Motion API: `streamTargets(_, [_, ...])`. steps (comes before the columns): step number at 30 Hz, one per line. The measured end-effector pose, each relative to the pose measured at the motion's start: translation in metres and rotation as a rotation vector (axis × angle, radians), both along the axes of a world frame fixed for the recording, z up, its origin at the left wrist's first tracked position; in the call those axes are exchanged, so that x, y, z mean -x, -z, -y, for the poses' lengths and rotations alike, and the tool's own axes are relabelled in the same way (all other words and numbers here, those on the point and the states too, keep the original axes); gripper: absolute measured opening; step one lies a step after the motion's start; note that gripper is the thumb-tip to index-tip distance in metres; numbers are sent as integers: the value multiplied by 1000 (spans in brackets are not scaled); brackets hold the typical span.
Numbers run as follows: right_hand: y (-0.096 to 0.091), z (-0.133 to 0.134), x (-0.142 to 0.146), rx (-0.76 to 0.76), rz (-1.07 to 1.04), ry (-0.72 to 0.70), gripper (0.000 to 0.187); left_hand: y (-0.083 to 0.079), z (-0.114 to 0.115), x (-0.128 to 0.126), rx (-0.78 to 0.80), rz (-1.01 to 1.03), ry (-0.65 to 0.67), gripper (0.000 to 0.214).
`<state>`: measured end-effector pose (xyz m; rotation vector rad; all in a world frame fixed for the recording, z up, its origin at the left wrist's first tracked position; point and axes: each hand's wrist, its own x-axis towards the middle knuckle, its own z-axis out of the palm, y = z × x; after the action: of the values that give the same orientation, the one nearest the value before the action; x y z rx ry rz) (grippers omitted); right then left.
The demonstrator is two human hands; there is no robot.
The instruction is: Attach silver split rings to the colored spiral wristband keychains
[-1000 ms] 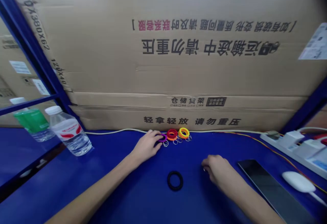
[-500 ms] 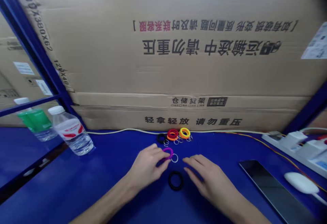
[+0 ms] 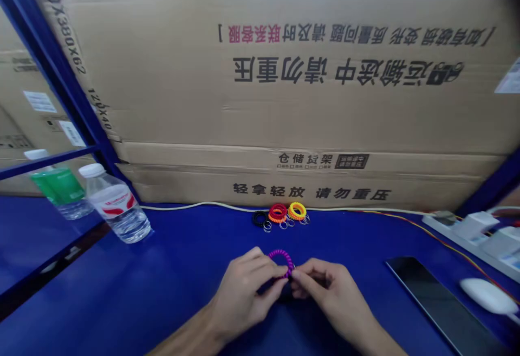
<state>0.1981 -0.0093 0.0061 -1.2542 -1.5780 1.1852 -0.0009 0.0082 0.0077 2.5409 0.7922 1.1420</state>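
Head view: purple coil keyring (image 3: 289, 260) is pinched between left hand (image 3: 247, 285) and right hand (image 3: 333, 293); likely light, springy, best gripped by band.

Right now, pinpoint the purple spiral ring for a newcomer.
Before the brown cardboard box lies a blue tabletop. There, the bare left hand pinches the purple spiral ring beside the right hand. Only it is purple; spiral coils behind are black, red, orange, yellow.
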Motion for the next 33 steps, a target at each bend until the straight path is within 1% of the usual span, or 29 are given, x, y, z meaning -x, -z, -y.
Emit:
streamTargets(2, [1,-5,0,182,-175,-47,40,2,0,-1,-17,-13,4,20])
streamTargets(3, [2,-6,-1,235,-224,-76,43,3,0,-1,-31,-20,4,20])
streamTargets(5, [1,-8,-3,254,-243,-116,46,3,-1,-1,-58,-21,-5,18])
streamTargets(7, [-2,-8,-7,159,-165,-93,44,3,-2,0,-68,-17,-21,17])
streamTargets(8, [-4,-7,-9,73,-83,-64,40,2,-3,1,-67,-14,-29,17])
streamTargets(10, [-8,-4,-11,-151,123,-18,28,1,-4,1,-60,-16,-41,17])
streamTargets(12, [-9,-2,-13,-349,302,-28,22,1,-3,1,-63,-18,-42,17])
streamTargets(14, [-7,-1,-13,-455,387,-64,21,2,-2,0,-72,-12,-34,17])
streamTargets(16, [-3,-1,-12,-483,402,-80,19,2,0,-2,-80,-13,-20,17])
streamTargets(21, [2,-1,-10,-469,388,-36,18,0,2,0,-125,-30,0,20])
streamTargets(23, [0,-1,-10,-414,378,-28,18,-1,1,2,-163,-38,8,22])
streamTargets(26, [-6,-4,-12,-266,356,-82,17,-1,1,4,-226,-86,15,23])
streamTargets(27, [-8,-5,-13,-238,353,-109,17,-1,1,5,-240,-105,20,22])
streamTargets(30, [-13,-7,-15,-261,358,-164,16,-1,1,4,-268,-144,21,21])
streamTargets(31, [-14,-7,-16,-276,352,-152,16,-1,2,4,-284,-149,19,21])
streamTargets(33, [-13,-8,-15,-258,300,-67,15,-2,3,4,-334,-167,22,22])
